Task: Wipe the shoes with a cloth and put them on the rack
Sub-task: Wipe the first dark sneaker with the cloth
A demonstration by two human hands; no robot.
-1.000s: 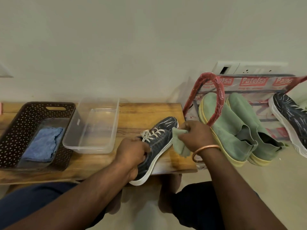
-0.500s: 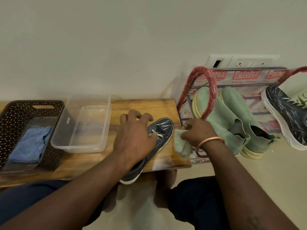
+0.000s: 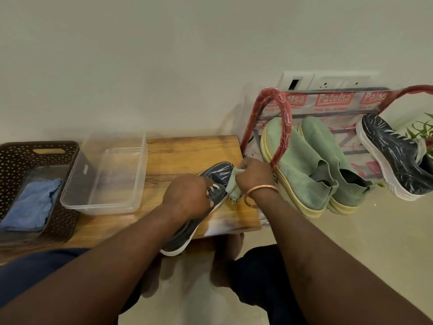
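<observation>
Left hand (image 3: pixel 187 195) grips the sneaker (image 3: pixel 219 171) on a bench (image 3: pixel 187 148); right hand (image 3: pixel 254 174) bunches a cloth (image 3: pixel 232 186) at its toe, crowded by the rack (image 3: pixel 284 106).

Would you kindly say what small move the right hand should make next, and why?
Probably draw the green cloth back along the dark sneaker: the right hand grips it against the toe while the left hand holds the laced middle.
</observation>
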